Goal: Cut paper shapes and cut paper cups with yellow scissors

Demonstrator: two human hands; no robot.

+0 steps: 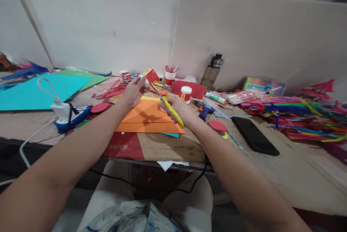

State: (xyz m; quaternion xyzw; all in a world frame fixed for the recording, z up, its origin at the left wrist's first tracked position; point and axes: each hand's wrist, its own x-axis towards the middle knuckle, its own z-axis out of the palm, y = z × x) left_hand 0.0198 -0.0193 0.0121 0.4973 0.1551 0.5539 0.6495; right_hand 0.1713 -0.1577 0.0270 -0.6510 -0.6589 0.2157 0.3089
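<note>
My right hand [177, 108] is closed around yellow-handled scissors [166, 103], whose blades point up and left toward my left hand. My left hand [135, 90] pinches a small white piece [141, 77] at its fingertips, just above the blade tips. Both hands hover over orange paper sheets [148, 116] lying on a cardboard piece [151, 147] at the table's front edge.
A black phone [255, 135] lies right of my right arm. Red paper circles [217, 126], a blue glue gun [205, 110], a white jar [185, 93], a cup of pens [170, 76], a bottle [213, 71], pipe cleaners [300, 116] and cyan paper [35, 93] crowd the table.
</note>
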